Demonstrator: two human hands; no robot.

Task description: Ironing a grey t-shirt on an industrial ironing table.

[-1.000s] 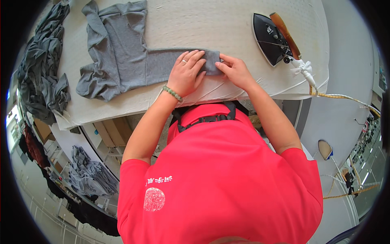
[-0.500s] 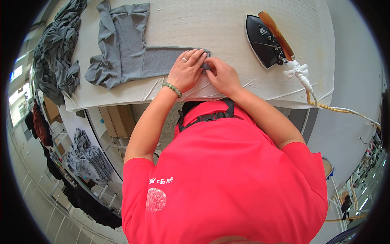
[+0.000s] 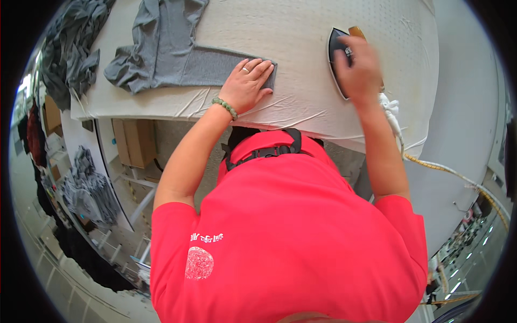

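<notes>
A grey knit garment [image 3: 167, 59] lies on the cloth-covered table [image 3: 301, 102], one sleeve stretched out toward the right. My left hand [image 3: 249, 83] rests flat on that sleeve near its cuff, fingers extended; a ring and a green bead bracelet show on it. At the right, my right hand [image 3: 360, 70] is over the handle of a black iron [image 3: 336, 40]. Motion blurs its fingers, so whether they have closed round the handle cannot be told. Part of the brown handle shows beyond the hand, and the iron's pointed tip faces away from me.
White cloth is tied at the iron's rear, where a cord [image 3: 431, 164] runs off right past the table edge. More dark grey garments [image 3: 72, 51] are heaped at the table's left. Below left stand a cardboard box [image 3: 134, 142] and a stack of grey clothes [image 3: 91, 191].
My right hand has left the sleeve cuff and moved right to the iron. The left hand stays on the sleeve, its fingers now near the cuff's edge. The whole view has turned slightly.
</notes>
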